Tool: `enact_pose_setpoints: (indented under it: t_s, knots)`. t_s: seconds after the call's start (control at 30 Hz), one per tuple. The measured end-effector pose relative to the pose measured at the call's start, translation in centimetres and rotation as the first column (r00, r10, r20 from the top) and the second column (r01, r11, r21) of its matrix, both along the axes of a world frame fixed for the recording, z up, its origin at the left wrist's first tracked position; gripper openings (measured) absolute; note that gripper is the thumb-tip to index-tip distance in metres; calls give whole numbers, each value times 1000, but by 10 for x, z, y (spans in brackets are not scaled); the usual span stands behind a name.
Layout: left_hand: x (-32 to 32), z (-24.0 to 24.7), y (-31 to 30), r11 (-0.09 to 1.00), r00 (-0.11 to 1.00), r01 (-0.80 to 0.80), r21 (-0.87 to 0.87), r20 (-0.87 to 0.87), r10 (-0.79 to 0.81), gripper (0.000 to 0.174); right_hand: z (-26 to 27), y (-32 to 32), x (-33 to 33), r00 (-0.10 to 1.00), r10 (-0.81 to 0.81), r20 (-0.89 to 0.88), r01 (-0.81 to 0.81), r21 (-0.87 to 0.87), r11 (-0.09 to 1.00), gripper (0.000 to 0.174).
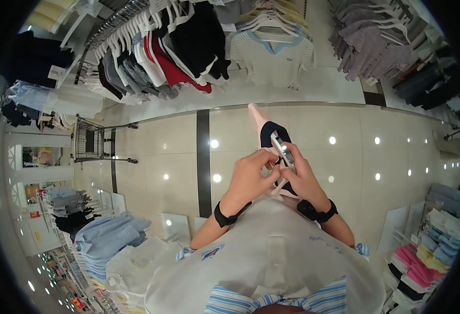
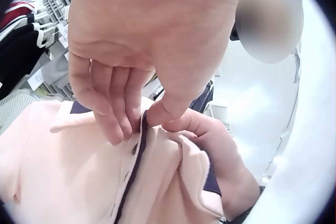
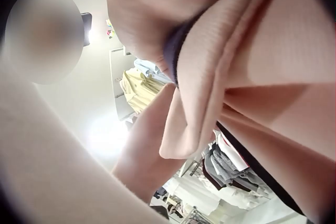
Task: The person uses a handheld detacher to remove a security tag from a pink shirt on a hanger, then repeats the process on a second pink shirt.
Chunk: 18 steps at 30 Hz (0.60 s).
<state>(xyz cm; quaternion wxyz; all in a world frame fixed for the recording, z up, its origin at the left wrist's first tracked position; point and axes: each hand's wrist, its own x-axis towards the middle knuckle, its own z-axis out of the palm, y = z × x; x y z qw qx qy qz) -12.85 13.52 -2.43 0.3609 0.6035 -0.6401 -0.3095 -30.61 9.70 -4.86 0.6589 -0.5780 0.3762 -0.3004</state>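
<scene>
The pink shirt [image 2: 79,161] hangs upright between both hands, in front of the person's chest. The left hand [image 1: 248,175] pinches the navy edge [image 2: 137,174] of its front opening: thumb and forefinger are clamped on that edge, the other fingers bent beside it. A small dark button [image 2: 135,149] shows just below these fingers. The right hand [image 1: 304,175] grips the shirt beside the left hand, its thumb close to the left fingertips; in the right wrist view the fabric hides most of its fingers. The collar [image 3: 197,108] is pink, with navy under it, and one point of it hangs down near the right hand. Both wrists wear a black band.

Beyond the shirt, a striped top [image 1: 274,57] hangs on a white hanger. Beyond it to the left is a rack of hanging clothes [image 1: 151,57], some black, red, grey and white; beyond it to the right hang mauve tops [image 1: 363,44]. A cart [image 1: 88,138] stands on the tiled floor [image 1: 162,131], well to the left of the shirt. Nearer the person than the shirt, light blue shirts [image 1: 104,240] hang at the left and folded clothes [image 1: 421,264] lie stacked at the right.
</scene>
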Motion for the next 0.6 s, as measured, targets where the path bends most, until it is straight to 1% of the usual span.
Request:
enact_pose_setpoints:
  t_s: [0.03, 0.07, 0.1, 0.13, 0.17, 0.23, 0.27, 0.37, 0.4, 0.43, 0.47, 0.5, 0.53, 0.6]
  knots:
    - [1, 2, 3, 1000, 1000, -12, -1, 3, 12, 14, 2, 2, 1, 999, 25, -22, -26, -11, 1000, 56]
    - [3, 3, 4, 1000, 998, -26, 10, 53, 26, 15, 4, 4, 3, 999, 37, -20, -38, -10, 999, 56]
    - [4, 4, 6, 999, 994, -45, 20, 101, 43, 15, 5, 5, 5, 995, 69, -77, -68, 16, 998, 56]
    - [6, 4, 9, 998, 993, -63, 17, 99, 61, 15, 6, 3, 8, 986, 103, -135, -99, 41, 994, 56]
    - [10, 3, 11, 998, 993, -64, 16, 99, 63, 15, 2, 1, 11, 984, 120, -135, -117, 32, 993, 56]
    - [21, 0, 10, 997, 992, -76, 16, 105, 73, 16, -8, 4, 22, 995, 75, -58, -77, -34, 996, 57]
    - [25, -2, 10, 996, 991, -94, 13, 100, 92, 15, -8, 2, 29, 998, 54, -42, -56, -29, 998, 55]
    - [42, -8, 5, 992, 989, -122, -13, 83, 123, 15, -5, -6, 49, 996, 46, -78, -51, -61, 997, 53]
    - [50, -13, 3, 992, 990, -121, -36, 63, 123, 17, -6, -8, 58, 998, 18, -52, -19, -15, 1000, 52]
    - [60, -17, -1, 991, 992, -119, -56, 43, 122, 19, -10, -14, 67, 998, 25, -57, -26, -25, 999, 52]
    - [71, -20, -7, 988, 993, -118, -99, 17, 120, 19, -14, -20, 77, 997, 10, -71, -14, -56, 998, 52]
    - [83, -22, -13, 988, 992, -121, -99, 15, 123, 19, -16, -25, 89, 997, -8, -82, 2, -81, 997, 53]
    - [97, -22, -22, 987, 993, -115, -117, 26, 118, 19, -14, -33, 102, 993, 14, -120, -21, -51, 998, 53]
    - [127, -19, -36, 984, 993, -109, -139, 27, 114, 19, -1, -44, 134, 990, 11, -141, -19, -56, 998, 53]
